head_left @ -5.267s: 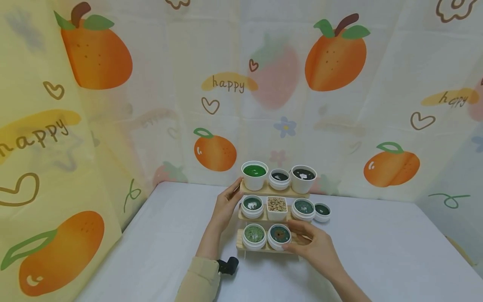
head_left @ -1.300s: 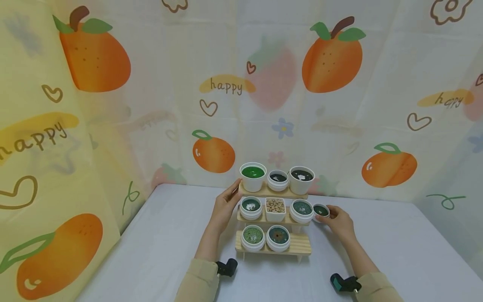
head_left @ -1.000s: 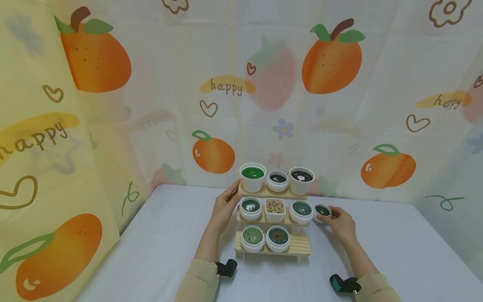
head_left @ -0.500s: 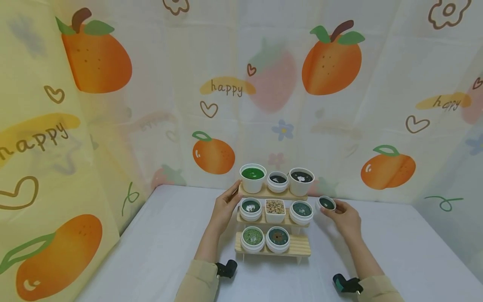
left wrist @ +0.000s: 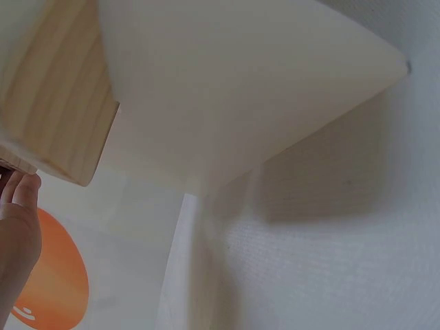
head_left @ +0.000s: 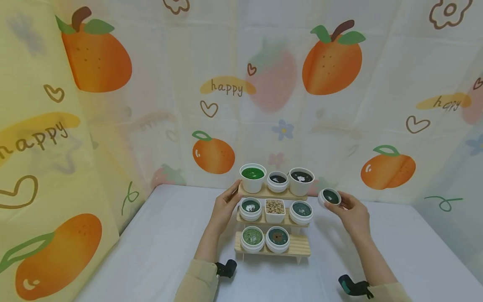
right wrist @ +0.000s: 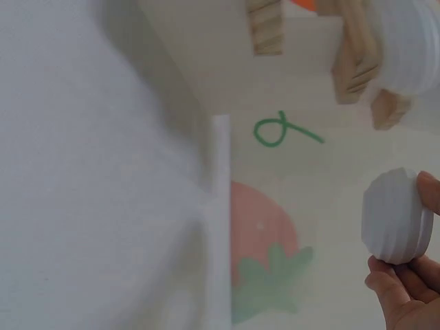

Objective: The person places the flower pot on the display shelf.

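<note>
A three-tier wooden display stand (head_left: 300, 244) stands on the white-covered table, bearing small white pots of green and dark contents. My left hand (head_left: 225, 206) holds the left end of the top tier between thumb and fingers; in the left wrist view, fingertips of that hand (left wrist: 19, 220) meet the wood. Right of the stand, my right hand (head_left: 354, 214) pinches a small round white jar (head_left: 330, 197) with dark green content, raised above the table and tilted slightly. The right wrist view shows the jar's ribbed white underside (right wrist: 390, 216) between thumb and fingers.
The top tier carries a green-filled cup (head_left: 253, 179) and two dark-filled pots. On the middle tier, a square pot of beige pieces (head_left: 275, 212) sits between two round jars. Two jars stand on the bottom tier, left of bare wood. A fruit-print cloth (head_left: 283, 138) hangs behind.
My right hand has gone from the bottom tier to the small jar beside the stand, then lifted it up and rightward, tilting it. The left hand has kept its place on the stand.
</note>
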`<state>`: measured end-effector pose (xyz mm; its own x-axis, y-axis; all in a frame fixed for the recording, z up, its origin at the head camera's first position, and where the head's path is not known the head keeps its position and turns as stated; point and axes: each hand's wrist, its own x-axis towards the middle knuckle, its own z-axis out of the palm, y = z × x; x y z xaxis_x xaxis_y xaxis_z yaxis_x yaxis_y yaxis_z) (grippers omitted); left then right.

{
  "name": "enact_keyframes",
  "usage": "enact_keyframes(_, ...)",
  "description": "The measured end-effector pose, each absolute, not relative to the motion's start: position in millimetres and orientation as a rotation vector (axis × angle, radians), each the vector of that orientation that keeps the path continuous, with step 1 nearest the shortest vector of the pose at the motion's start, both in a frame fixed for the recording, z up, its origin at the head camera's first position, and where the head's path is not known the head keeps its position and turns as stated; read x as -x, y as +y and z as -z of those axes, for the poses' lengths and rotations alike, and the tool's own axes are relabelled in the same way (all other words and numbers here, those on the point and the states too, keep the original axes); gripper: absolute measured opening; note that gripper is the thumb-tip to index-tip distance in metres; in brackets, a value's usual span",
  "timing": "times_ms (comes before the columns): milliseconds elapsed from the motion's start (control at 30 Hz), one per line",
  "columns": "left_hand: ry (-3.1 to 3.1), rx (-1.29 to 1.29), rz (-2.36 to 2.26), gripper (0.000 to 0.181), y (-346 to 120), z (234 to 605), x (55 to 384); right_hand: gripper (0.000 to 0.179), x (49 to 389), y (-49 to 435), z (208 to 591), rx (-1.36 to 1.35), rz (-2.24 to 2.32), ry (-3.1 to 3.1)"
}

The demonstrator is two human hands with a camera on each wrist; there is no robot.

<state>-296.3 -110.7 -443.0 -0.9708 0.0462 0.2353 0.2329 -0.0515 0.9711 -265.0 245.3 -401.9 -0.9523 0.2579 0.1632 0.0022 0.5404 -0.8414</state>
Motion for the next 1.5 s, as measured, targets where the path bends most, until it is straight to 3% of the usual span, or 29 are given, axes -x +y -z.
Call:
enact_keyframes(600,-2.071,0.296,2.179,0.053,-110.4,440.7,295.5,0.07,216.6,238.7,356.2,0.026,-1.507,-2.505)
enact_keyframes(1200,-2.081,0.274,2.172,0.052,-110.7,441.9,295.0,0.057,198.0,240.5,365.2,-0.462,-1.593,-2.722)
enact_keyframes(1500,-2.083,0.281,2.168,0.053,-110.8,442.2,295.5,0.059,201.1,236.4,377.5,-0.499,-1.625,-2.803)
